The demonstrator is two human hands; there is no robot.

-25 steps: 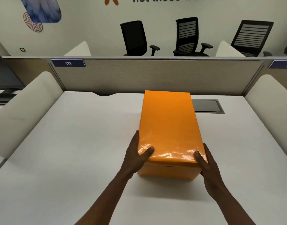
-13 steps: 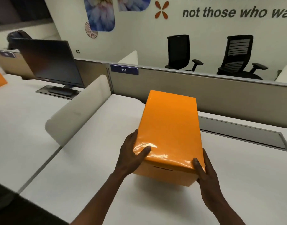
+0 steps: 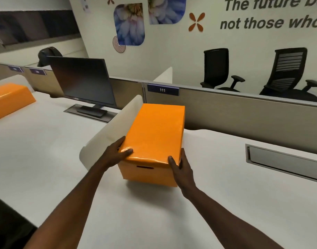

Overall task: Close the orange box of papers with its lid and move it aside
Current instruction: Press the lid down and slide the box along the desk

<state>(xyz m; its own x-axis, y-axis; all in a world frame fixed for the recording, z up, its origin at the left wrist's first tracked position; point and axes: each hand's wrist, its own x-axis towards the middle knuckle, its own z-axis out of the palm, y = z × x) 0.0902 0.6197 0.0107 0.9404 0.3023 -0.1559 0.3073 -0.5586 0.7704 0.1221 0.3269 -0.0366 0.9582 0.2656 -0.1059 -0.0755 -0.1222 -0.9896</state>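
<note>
Both forearms stretched toward 12 o'clock. Left hand (image 3: 116, 154) clasping orange box (image 3: 150, 174) at 9 o'clock corner, thumb atop lid (image 3: 155, 131); right hand (image 3: 183, 168) gripping 3 o'clock corner. Box on white desk (image 3: 217, 203), against cream divider (image 3: 111, 130).

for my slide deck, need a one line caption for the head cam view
Both hands, left hand and right hand, grip the near end of the lidded orange box beside a white divider.

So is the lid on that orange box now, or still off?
On. The lid covers the whole top of the box, its rim overlapping the near wall. The left hand and right hand grip its near corners.
</note>
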